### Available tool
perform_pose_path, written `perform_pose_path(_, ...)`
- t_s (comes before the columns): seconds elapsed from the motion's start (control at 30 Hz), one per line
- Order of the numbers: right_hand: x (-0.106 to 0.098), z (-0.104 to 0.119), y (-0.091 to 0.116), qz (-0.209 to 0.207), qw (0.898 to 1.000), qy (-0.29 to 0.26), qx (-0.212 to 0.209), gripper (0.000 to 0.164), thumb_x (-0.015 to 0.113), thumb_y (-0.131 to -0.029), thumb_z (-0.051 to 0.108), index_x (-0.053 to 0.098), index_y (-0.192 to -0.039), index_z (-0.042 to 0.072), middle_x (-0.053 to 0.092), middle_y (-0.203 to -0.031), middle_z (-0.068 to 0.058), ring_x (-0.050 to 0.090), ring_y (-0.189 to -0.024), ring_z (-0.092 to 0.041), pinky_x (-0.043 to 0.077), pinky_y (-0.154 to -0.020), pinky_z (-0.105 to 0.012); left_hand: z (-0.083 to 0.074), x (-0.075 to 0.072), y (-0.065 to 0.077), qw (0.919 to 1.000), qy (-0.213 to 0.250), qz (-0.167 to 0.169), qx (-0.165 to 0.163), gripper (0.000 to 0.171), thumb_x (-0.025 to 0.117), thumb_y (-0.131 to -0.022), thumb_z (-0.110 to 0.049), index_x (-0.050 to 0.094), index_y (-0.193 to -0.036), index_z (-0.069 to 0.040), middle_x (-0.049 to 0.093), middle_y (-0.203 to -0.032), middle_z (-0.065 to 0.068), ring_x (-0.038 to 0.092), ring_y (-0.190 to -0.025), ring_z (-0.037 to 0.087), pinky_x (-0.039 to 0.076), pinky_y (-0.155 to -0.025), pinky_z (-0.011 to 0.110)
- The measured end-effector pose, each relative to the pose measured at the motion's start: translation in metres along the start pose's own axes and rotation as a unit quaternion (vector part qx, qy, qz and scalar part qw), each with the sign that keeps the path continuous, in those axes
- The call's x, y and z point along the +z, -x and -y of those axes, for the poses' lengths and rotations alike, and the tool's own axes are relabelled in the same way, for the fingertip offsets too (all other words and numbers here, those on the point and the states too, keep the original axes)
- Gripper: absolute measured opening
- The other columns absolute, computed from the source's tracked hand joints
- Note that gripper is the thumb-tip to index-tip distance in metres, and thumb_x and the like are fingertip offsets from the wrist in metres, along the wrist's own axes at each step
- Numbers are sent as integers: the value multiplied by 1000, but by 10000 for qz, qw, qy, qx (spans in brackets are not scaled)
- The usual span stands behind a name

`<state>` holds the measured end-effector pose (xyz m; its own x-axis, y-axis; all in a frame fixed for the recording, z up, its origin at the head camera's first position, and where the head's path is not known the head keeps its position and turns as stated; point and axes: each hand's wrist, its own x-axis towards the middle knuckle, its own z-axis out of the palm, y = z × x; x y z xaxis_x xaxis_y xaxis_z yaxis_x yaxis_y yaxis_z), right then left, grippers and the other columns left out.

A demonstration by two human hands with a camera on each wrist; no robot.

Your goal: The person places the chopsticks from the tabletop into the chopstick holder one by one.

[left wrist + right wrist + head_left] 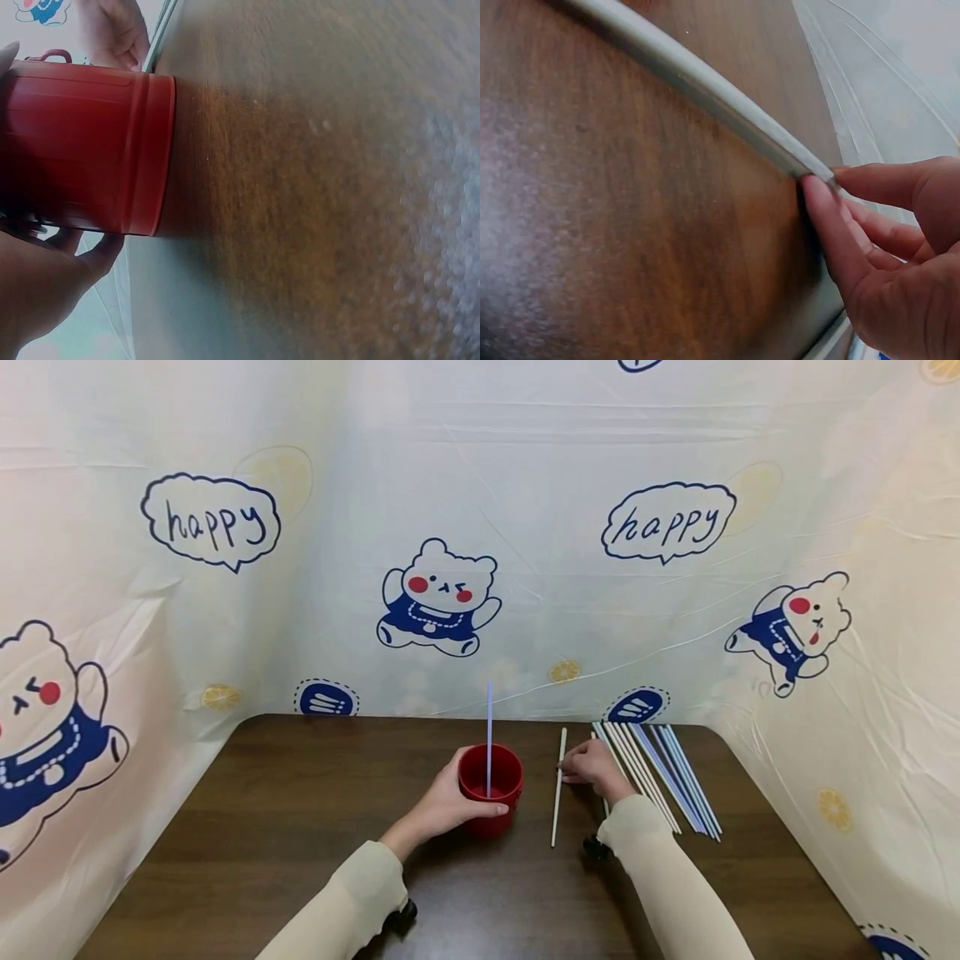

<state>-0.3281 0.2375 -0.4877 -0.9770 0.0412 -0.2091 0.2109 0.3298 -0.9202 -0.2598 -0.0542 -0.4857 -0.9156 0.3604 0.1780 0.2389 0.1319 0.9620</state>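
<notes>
My left hand [450, 802] grips a red cup [491, 825] from its left side, with the thumb across the front near the rim. The cup stands upright on the table, and in the left wrist view a small red handle [56, 54] shows on its wall. One purple straw [489, 718] rises out of the cup. To the cup's right, my right hand [592, 765] pinches a white straw [557, 802] between thumb and fingertips. In the right wrist view, this white straw [712, 90] stretches away from the fingertips, close over the table.
Right of my right hand, several white, purple and blue straws [663, 743] lie side by side on the brown wooden table [300, 802]. Another white straw [606, 808] is partly hidden beneath the right hand. A printed cloth [555, 627] hangs behind and beside the table.
</notes>
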Motion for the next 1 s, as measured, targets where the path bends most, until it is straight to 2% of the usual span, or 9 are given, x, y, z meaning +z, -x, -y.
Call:
perform_pose_path(0.2,-2,-1,0,83,9974,-701,135,27,59,-95,-10,59,-118,-23,70,-106,-30,71,-78,-18,62,-72,-33,0,0,-1,10000,-56,-36,-17,84,92,-73,-19,46,-144,-18,58,-137,2,54,-125,27,58,-89,43)
perform_pose_path(0.37,-1,10,2,4,9943,-1067,-36,27,59,-96,-11,56,-120,-24,67,-107,-32,71,-78,-19,62,-73,-32,-1,1,0,10000,-16,-60,-34,86,92,-73,-17,45,-145,-17,58,-137,3,54,-125,28,57,-89,45)
perform_pose_path(0.6,-1,41,3,-239,9881,-1447,-472,33,65,-94,-9,56,-123,-21,68,-100,-23,73,-77,-18,62,-72,-29,-2,0,-1,9999,47,-61,-115,87,92,-73,-15,45,-145,-17,57,-139,2,54,-126,29,58,-88,46)
perform_pose_path(0.8,-4,66,8,-402,9813,-1669,-867,33,67,-92,-9,56,-122,-21,70,-99,-23,73,-78,-18,62,-77,-33,0,0,-3,10000,-34,-42,-73,84,92,-74,-19,46,-144,-18,58,-137,2,54,-125,28,57,-89,43)
perform_pose_path(1.0,-7,90,15,-403,9760,-1845,-1086,35,67,-92,-9,55,-123,-20,70,-84,-6,71,-72,-13,61,-70,-27,1,1,-1,10000,-33,-36,-27,84,93,-74,-20,46,-144,-16,58,-136,3,55,-124,28,57,-89,41)
